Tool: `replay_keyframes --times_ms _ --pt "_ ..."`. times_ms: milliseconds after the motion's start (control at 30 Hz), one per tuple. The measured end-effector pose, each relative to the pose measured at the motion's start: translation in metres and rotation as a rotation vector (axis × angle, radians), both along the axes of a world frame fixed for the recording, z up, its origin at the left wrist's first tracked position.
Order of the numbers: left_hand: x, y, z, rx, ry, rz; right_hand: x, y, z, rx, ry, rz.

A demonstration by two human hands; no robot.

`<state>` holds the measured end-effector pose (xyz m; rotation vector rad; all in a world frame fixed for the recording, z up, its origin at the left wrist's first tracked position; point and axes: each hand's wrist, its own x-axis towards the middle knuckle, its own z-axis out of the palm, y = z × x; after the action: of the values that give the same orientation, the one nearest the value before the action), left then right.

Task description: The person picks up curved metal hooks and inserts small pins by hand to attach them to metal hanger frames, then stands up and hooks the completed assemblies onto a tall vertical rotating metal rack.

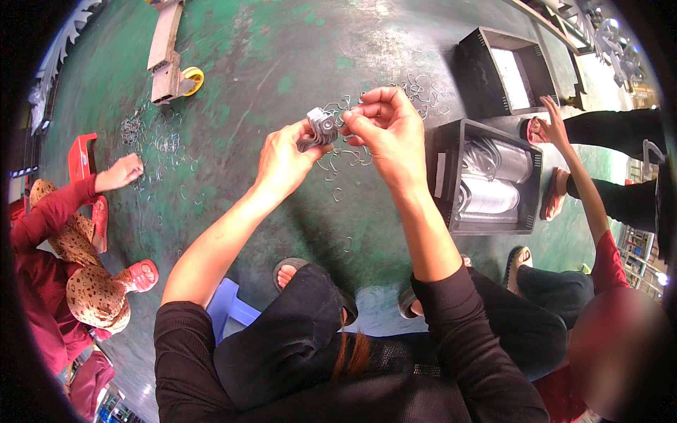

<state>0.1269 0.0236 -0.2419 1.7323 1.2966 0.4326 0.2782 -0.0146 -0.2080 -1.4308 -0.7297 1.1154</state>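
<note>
My left hand (280, 156) is closed round a bunch of grey metal pieces (322, 127), which look curved and stacked together; their exact kind is hard to make out. Close beside it, my right hand (388, 130) has thumb and fingers pinched together at the bunch's right side. Whatever is in that pinch is too small to name. Below and beyond both hands, loose bent wire hooks (419, 90) lie scattered over the green floor (282, 42).
At my right stands a black crate (441, 190) holding rows of nested metal pieces, with another black crate (483, 95) beyond. Co-workers sit on both sides; one reaches a hand (121, 173) toward a hook pile (166, 144). A beam with a yellow wheel (192, 81) stands far left.
</note>
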Motion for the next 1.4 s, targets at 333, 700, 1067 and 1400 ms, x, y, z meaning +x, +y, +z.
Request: replay_keyframes --times_ms 333,700,1067,1400 --pt "0.010 -0.009 -0.002 0.262 0.002 0.052 -0.028 -0.011 -0.005 0.151 0.105 -0.278" --pt "0.004 -0.006 -0.013 -0.270 -0.400 0.028 -0.037 -0.005 -0.005 0.272 0.151 -0.356" --pt "0.010 -0.005 -0.001 0.154 -0.197 -0.014 -0.019 -0.009 0.010 0.108 -0.008 -0.193" --pt "0.018 -0.013 -0.008 0.357 -0.100 -0.064 -0.038 -0.007 -0.021 0.321 -0.127 -0.362"
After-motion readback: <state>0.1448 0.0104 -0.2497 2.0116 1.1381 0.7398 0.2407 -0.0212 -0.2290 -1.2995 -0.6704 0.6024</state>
